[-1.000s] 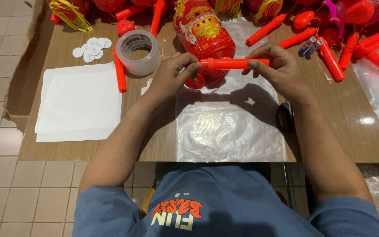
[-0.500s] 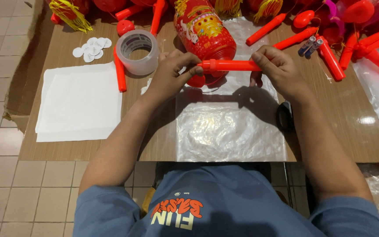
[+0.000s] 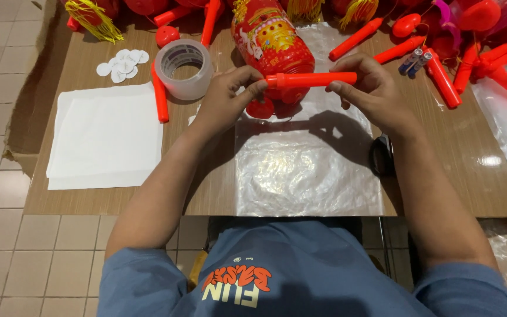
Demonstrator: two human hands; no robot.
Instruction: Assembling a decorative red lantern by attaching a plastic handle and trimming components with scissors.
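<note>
Pinching the orange tube at both ends, left hand and right hand, could slip onto the plastic sheet if either grip loosens.

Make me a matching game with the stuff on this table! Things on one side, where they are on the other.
Things:
1. orange stick
2. tape roll
3. white paper sheets
4. clear plastic sheet

Places:
A. far left on the table
B. flat on the table, under both hands
C. held between the left hand and right hand
D. beside small white discs

Pairs: 1-C, 2-D, 3-A, 4-B
</note>
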